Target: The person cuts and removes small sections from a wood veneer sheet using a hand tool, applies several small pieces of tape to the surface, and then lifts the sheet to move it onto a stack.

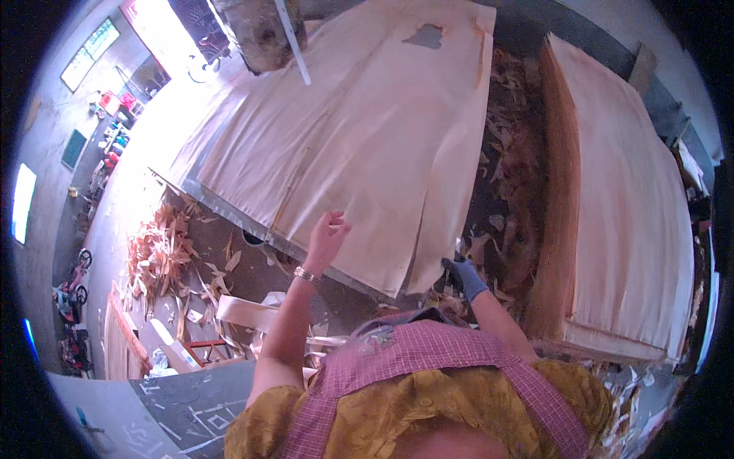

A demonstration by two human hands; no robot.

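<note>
A table (222,208) is covered by a large pale wood sheet (382,168), split at its near edge. Shavings (160,249) are strewn on the left; a stack of sheets (631,199) is set at right. The left hand (330,231) is held half open over the sheet, nothing gripped. The gloved right hand (465,277) is placed by the near right corner; its grip cannot be told. The far-left doorway (164,30) is blurred by glare.

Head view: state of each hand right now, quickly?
Left hand: half-open, fingers loosely curled over the pale sheet, nothing visible in it.
Right hand: gloved, near the sheet's lower corner; grip cannot be told.
</note>
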